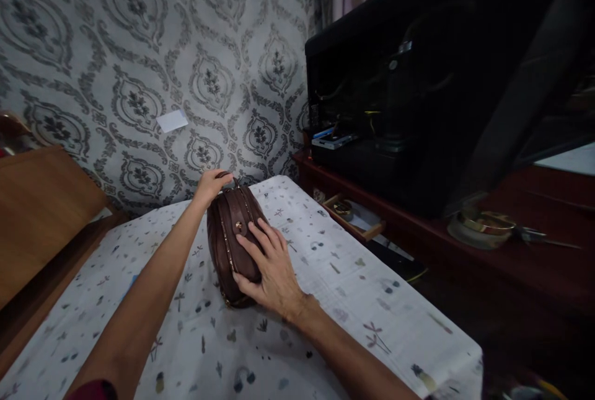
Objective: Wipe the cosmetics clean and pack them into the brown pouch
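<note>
A dark brown leather handbag (225,245) with gold zips and a small gold stud rests on the patterned white sheet (344,325). At its far end, my left hand (212,186) has its fingers closed around the bag's short top handle. My right hand (272,266) lies on the near right part of the bag, fingers spread across the leather and the thumb over the near zip. The bag's underside and far side are hidden.
To the right, a dark red desk (539,257) carries a large black screen (418,90), a roll of tape (486,223) and scissors (534,235). A small drawer (356,217) stands pulled out beside the bed. A wooden headboard-like panel (46,201) is at left.
</note>
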`<state>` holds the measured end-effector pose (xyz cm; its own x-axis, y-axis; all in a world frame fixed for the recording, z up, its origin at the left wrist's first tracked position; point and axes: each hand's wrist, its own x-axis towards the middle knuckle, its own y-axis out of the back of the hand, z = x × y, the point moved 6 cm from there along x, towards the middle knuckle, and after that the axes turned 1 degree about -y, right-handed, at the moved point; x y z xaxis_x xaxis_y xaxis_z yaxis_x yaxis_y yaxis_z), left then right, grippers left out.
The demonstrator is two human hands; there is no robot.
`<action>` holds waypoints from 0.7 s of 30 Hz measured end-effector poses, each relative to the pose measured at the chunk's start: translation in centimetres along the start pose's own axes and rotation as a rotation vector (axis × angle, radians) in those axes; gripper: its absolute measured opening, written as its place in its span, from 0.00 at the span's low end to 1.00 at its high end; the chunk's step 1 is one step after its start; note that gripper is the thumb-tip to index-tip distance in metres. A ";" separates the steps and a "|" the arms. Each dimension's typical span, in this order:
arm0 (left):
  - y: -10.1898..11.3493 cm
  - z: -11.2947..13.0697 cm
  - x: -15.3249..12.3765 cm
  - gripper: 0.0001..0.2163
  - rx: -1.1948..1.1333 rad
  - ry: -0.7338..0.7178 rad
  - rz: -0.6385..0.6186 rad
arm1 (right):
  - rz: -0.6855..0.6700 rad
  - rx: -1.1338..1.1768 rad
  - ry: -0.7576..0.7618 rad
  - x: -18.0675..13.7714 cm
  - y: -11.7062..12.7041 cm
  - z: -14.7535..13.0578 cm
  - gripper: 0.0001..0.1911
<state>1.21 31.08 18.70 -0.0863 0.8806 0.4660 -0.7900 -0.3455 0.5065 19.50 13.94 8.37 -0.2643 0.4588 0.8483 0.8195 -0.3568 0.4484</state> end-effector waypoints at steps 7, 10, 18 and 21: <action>-1.0 1.4 -1.3 0.14 -0.027 -0.039 -0.059 | -0.017 -0.002 -0.009 0.1 0.0 0.0 0.30; -1.1 1.9 -2.2 0.14 -0.047 -0.050 -0.117 | -0.034 -0.007 -0.022 0.1 -0.1 0.1 0.30; -0.4 1.8 -3.5 0.18 -0.142 -0.063 -0.249 | -0.032 0.001 -0.023 0.1 0.0 0.0 0.29; 0.4 1.2 -3.0 0.19 -0.132 -0.062 -0.204 | -0.025 0.007 -0.021 0.1 0.1 0.0 0.29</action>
<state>1.93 27.91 18.40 0.1168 0.9048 0.4095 -0.8599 -0.1142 0.4975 19.52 13.97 8.50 -0.2744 0.4844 0.8307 0.8162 -0.3395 0.4675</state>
